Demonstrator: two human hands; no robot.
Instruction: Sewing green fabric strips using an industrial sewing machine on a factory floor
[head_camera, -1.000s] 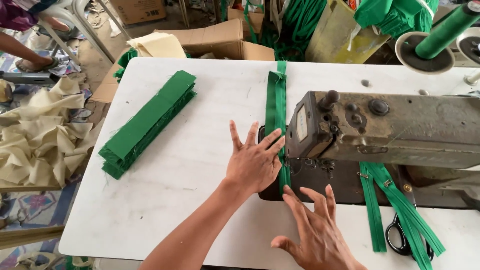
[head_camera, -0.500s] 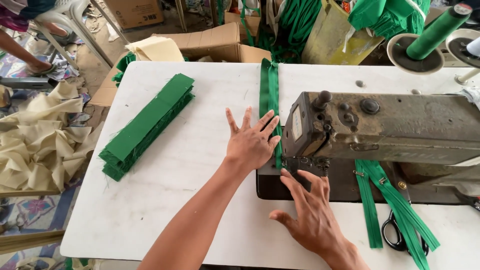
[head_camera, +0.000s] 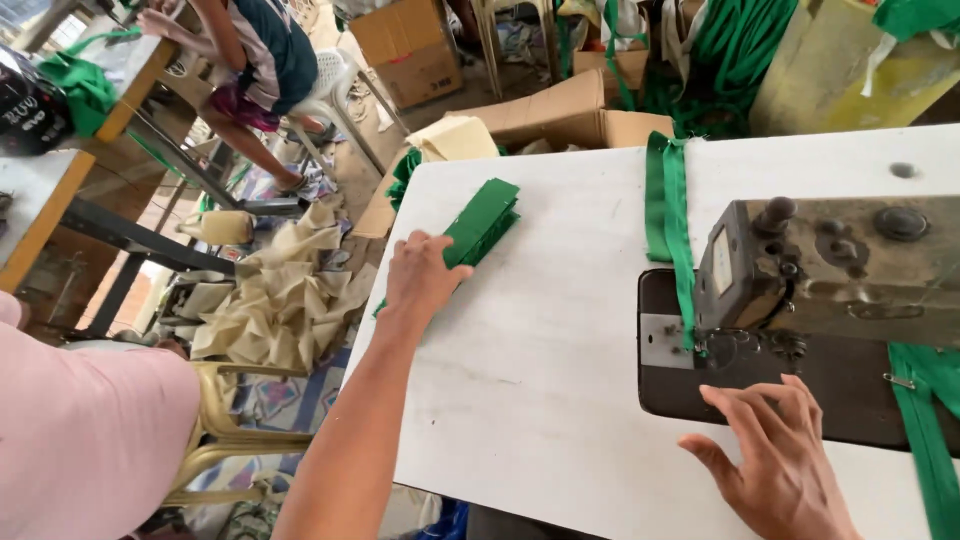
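My left hand (head_camera: 425, 275) lies on the near end of a stack of green fabric strips (head_camera: 482, 220) at the left edge of the white table (head_camera: 540, 380), fingers curled over the stack. My right hand (head_camera: 775, 460) hovers with fingers apart at the front of the dark machine bed (head_camera: 668, 385), holding nothing. A long green strap (head_camera: 668, 205) runs from the table's far edge down under the needle of the old grey sewing machine (head_camera: 840, 265).
More green strips (head_camera: 925, 420) hang off the machine's right side. Cardboard boxes (head_camera: 565, 115) and cream fabric scraps (head_camera: 285, 300) lie on the floor to the left. Another person (head_camera: 255, 60) sits at a far table; a pink-clad person (head_camera: 85, 440) is at the near left.
My left hand has left the green strap by the machine and gone left onto the stack of strips. The view has swung left. My right hand stays near the machine bed.
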